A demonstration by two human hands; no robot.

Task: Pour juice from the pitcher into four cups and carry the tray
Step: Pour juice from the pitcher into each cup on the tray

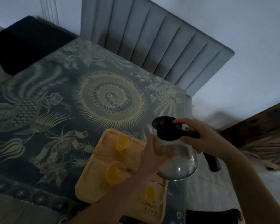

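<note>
Item 1, pitcher (179, 165): clear glass body, black lid (164, 125), black handle (213, 164). We find it near upright at the right-hand edge of the tray, by the near right corner of the table. We cannot tell whether its base rests on anything. The glass looks clear, and in this dim light we cannot say how much juice it holds.

Item 2, right hand (200, 136): wrapped round the top of the handle, with one digit stretched forward onto the lid.

Item 3, left hand (155, 156): palm against the left side of the glass body, fingers curved round it just under the black collar. The forearm crosses the near part of the tray.

Item 4, tray (90, 183): light wood, rectangular, rounded corners, lying on the table directly left of the pitcher.

Item 5, cups: we count three in view, all clear, all standing on the tray with orange juice in them.
- Far cup (124, 141), at the tray's far end.
- Middle cup (115, 172), near the tray's centre, beside the left wrist.
- Near cup (149, 193), at the near right of the tray, below the pitcher's base.

Item 6, table (55, 102): covered in a dark blue cloth with a pale sunburst and flower pattern.

Item 7, surroundings: a grey padded chair (152, 46) at the far side of the table, a dark cushion (27, 44) at far left, and stacked wooden slats (265, 146) at right, blurred.
</note>
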